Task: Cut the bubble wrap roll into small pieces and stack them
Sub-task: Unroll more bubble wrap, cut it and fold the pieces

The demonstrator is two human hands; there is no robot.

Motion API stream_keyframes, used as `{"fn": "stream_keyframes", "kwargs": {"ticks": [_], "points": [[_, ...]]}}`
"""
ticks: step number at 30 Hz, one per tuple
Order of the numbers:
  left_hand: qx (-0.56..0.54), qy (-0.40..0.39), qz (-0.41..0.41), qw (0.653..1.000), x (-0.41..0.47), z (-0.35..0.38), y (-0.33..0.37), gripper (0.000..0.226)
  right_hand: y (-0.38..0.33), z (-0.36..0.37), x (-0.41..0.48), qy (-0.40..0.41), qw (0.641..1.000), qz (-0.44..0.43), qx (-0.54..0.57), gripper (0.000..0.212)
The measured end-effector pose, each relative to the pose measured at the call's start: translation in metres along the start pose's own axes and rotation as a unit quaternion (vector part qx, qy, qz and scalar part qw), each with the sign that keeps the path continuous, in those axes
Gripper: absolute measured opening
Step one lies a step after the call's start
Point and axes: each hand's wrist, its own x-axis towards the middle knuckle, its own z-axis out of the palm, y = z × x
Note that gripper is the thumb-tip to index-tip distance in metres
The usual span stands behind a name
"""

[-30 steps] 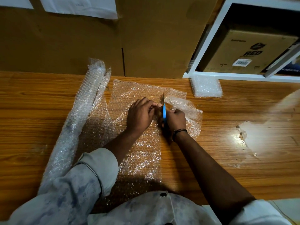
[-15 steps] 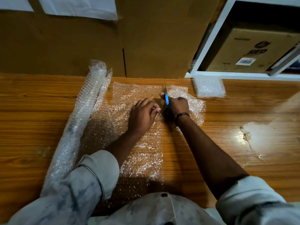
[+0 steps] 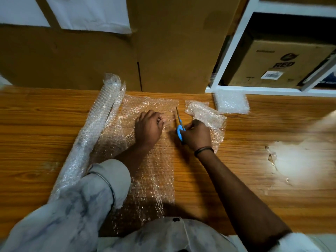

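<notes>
- Brown wooden table (image 3: 54, 124), with a worn pale patch on the right.
- Closest in: sheet (image 3: 151, 179) of bubble wrap, spread flat from the near edge toward the back.
- On the sheet, left hand (image 3: 148, 129): fingers curled, gripping the wrap just beside the cut.
- Just right of it, right hand (image 3: 196, 135): wrapped round the blue handles of the scissors (image 3: 179, 124), blades pointing away.
- Under and past that hand: a crumpled piece (image 3: 207, 115), by the look of it almost cut free.
- Left of the sheet: the roll (image 3: 98, 124), lying slanted, joined to the sheet.
- Farther back on the right: small stack (image 3: 231, 103) of cut bits, near the piece, right by the white shelf (image 3: 272, 91).
- Behind it all: big brown boxes (image 3: 172, 51).
- Step in hand, most likely: finishing one cut.
- Next, probably: snip the last bit at the far edge, then lay the piece on the stack.
- Needed for that: sheet kept flat, fingers kept clear of the blades.
</notes>
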Motion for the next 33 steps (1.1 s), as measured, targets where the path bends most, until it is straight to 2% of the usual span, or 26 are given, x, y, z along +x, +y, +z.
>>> {"fn": "stream_keyframes", "kwargs": {"ticks": [2,5,8,10,13,16,19,22,25,27,29,30,33], "points": [[0.015,-0.004,0.010,1.000,-0.004,-0.001,0.000,0.020,0.018,-0.008,-0.024,-0.003,0.999,-0.020,-0.026,0.026],[0.019,0.016,0.015,1.000,-0.014,-0.005,0.009,0.017,0.046,-0.021,-0.051,-0.011,0.997,-0.059,-0.053,0.024],[-0.009,0.022,0.061,0.998,-0.027,-0.008,0.034,0.016,0.066,-0.041,-0.066,0.036,0.991,-0.101,-0.083,0.023],[-0.042,-0.003,0.127,0.991,-0.033,-0.009,0.055,0.019,0.076,-0.057,-0.065,0.081,0.983,-0.105,-0.125,0.025],[-0.068,-0.091,0.217,0.970,-0.037,-0.010,0.086,0.030,0.089,-0.082,-0.057,0.117,0.977,-0.060,-0.167,0.028],[-0.016,-0.157,0.239,0.958,-0.038,-0.004,0.098,0.032,0.100,-0.102,-0.050,0.134,0.968,-0.028,-0.211,0.026],[0.001,-0.126,0.250,0.960,-0.044,-0.002,0.095,0.022,0.112,-0.115,-0.046,0.127,0.950,-0.010,-0.286,0.023],[0.000,-0.083,0.273,0.959,-0.057,-0.002,0.088,0.021,0.116,-0.120,-0.043,0.104,0.933,-0.043,-0.342,0.023],[-0.022,-0.070,0.265,0.961,-0.073,-0.003,0.086,0.032,0.103,-0.125,-0.036,0.025,0.907,-0.042,-0.419,0.029],[-0.045,-0.066,0.249,0.965,-0.082,-0.003,0.085,0.030,0.097,-0.127,-0.033,-0.024,0.896,-0.034,-0.442,0.032],[-0.072,-0.056,0.236,0.968,-0.091,-0.002,0.085,0.023,0.094,-0.124,-0.035,-0.027,0.892,-0.067,-0.445,0.030],[-0.081,-0.047,0.229,0.969,-0.094,-0.003,0.087,0.023,0.097,-0.121,-0.037,-0.013,0.892,-0.112,-0.438,0.034],[-0.083,-0.017,0.214,0.973,-0.102,-0.010,0.093,0.021,0.109,-0.107,-0.046,-0.007,0.889,-0.272,-0.369,0.059]]}}
